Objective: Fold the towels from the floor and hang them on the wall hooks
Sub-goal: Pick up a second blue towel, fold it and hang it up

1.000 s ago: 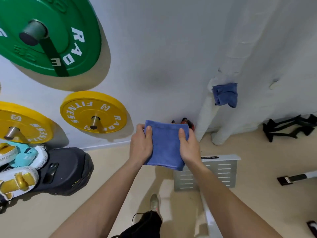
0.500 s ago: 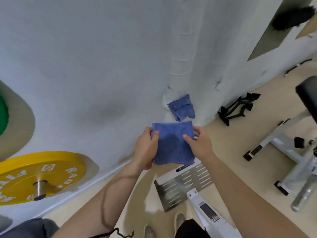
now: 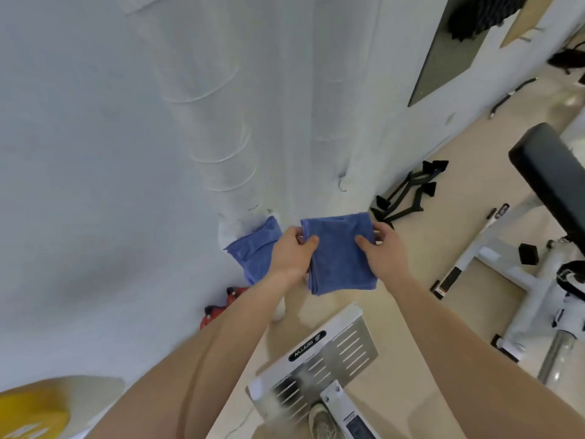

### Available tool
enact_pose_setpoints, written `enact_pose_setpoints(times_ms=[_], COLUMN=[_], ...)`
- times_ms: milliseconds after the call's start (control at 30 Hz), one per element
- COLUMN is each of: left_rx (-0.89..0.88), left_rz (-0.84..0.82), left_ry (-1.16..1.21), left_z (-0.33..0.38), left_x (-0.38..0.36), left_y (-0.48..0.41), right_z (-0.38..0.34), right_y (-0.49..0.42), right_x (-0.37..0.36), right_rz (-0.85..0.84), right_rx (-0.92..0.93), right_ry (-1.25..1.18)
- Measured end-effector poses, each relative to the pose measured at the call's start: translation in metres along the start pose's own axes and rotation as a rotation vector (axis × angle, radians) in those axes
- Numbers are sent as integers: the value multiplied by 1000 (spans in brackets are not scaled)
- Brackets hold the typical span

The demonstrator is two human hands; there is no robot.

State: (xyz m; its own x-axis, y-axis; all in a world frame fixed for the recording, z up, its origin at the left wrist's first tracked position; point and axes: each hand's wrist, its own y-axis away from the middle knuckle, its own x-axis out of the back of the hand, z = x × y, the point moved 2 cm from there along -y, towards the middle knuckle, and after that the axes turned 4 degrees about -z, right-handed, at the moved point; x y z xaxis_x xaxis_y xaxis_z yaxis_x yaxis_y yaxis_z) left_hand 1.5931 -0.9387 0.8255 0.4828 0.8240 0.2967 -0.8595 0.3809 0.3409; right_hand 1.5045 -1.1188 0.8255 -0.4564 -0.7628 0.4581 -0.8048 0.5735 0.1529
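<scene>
A folded blue towel (image 3: 340, 253) is held up in front of the white wall. My left hand (image 3: 291, 253) pinches its left edge and my right hand (image 3: 381, 248) pinches its right edge. A second blue towel (image 3: 253, 251) hangs on the wall just left of my left hand, beside a white wrapped pipe (image 3: 221, 147). A small bare metal hook (image 3: 341, 182) sticks out of the wall above the held towel, a little to the right.
A metal foot plate (image 3: 319, 359) of a gym machine lies on the floor below my arms. A black-padded white bench (image 3: 544, 223) stands at right. Black handles (image 3: 408, 194) lie by the wall. A red item (image 3: 221, 307) sits at the wall's base. A yellow weight plate (image 3: 28, 413) shows bottom left.
The view has swung right and closer to the wall, so the weight plates have slid out of view. Both hands have carried the folded towel right, past the hanging towel.
</scene>
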Motion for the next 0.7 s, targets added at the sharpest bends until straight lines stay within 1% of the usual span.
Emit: enact_pose_setpoints(times_ms=[67, 233, 333, 400, 500, 600, 700], left_rx=[20, 30, 51, 76, 103, 125, 168], left_rz=[18, 159, 247, 279, 290, 302, 311], left_ry=[15, 0, 99, 209, 311, 346, 362], left_z=[11, 27, 27, 21, 6, -2, -11], left_x=[-24, -63, -73, -79, -87, -89, -91], left_y=[-37, -121, -162, -186, -217, -234, -247], right_z=[10, 28, 30, 31, 36, 46, 57], right_y=[-47, -162, -216, -244, -278, -299, -314], right_x=[8, 13, 7, 2, -4, -12, -18], right_rz=[-13, -49, -53, -73, -111, -177, -198], right_rx=[0, 7, 64, 80, 92, 103, 124], right_ry=[6, 69, 97, 102, 77, 76, 109])
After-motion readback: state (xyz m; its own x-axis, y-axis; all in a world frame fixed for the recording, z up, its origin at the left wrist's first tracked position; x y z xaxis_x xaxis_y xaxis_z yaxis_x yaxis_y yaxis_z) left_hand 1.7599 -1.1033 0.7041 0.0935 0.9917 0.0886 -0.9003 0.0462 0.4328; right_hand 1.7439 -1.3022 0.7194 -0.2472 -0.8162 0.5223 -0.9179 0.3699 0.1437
